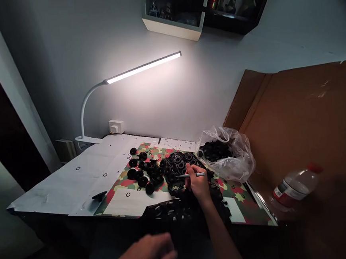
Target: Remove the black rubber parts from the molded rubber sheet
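Note:
My right hand (198,181) is closed around a slim silver pen-like tool (199,174), whose thin tip points left over a black rubbery sheet (160,212) with moulded rings. Part of that sheet lies on the table and part hangs over its front edge. Low in the view, my left hand (149,251) hovers in front of the table, apart from the sheet; its fingers look bent but are dark and blurred. Loose black round parts (142,181) are heaped left of the sheet. Right of it, a clear plastic bag (244,160) holds more black pieces.
A camouflage-patterned mat (116,190) and white paper (63,186) cover the table, with small black rings scattered about. A lit lamp (144,67) is clamped at the back left. Cardboard (303,115) stands at right, near a red-capped bottle (294,187). Shelves (173,27) hang above.

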Demonstrator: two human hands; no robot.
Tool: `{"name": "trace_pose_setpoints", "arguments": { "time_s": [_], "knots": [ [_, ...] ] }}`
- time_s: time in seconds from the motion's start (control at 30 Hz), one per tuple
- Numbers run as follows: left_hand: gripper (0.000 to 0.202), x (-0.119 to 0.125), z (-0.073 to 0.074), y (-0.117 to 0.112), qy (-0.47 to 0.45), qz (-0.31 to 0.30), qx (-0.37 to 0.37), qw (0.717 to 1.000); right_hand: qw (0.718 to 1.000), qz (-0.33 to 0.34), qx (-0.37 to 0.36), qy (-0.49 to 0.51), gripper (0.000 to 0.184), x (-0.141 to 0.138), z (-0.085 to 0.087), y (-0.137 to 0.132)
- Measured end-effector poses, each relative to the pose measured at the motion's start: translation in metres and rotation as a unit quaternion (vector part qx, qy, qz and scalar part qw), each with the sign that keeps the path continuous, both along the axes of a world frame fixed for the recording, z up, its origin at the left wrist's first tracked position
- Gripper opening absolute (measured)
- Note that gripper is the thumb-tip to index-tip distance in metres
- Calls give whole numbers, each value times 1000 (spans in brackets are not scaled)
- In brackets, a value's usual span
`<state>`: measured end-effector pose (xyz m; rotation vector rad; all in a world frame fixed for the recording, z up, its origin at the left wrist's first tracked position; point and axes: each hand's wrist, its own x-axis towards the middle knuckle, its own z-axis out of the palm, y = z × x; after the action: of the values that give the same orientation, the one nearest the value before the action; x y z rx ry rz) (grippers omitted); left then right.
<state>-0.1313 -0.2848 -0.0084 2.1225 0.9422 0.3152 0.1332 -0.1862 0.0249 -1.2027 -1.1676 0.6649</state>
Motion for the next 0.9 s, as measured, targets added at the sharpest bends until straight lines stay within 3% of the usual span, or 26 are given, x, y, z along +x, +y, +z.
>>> {"name": "trace_pose_setpoints", "arguments": {
  "time_s": [0.1,0.2,0.27,0.33,0.5,0.9],
  "knots": [
    [49,23,45,43,-40,66,129,989,999,-27,-22,33,70,-5,-14,3],
    [29,50,62,94,-42,115,202,972,997,-34,-34,55,73,-5,-21,3],
    [21,66,55,120,-32,114,253,960,997,-32,-33,61,73,-5,-23,0],
    [27,78,42,135,-21,108,291,950,997,-31,-27,62,72,-6,-23,-2],
    [31,92,15,137,7,134,355,925,998,-28,-23,52,69,-7,-21,-4],
    [29,87,7,136,7,147,368,918,999,-19,-24,29,68,-6,-22,-9]
  ]
}}
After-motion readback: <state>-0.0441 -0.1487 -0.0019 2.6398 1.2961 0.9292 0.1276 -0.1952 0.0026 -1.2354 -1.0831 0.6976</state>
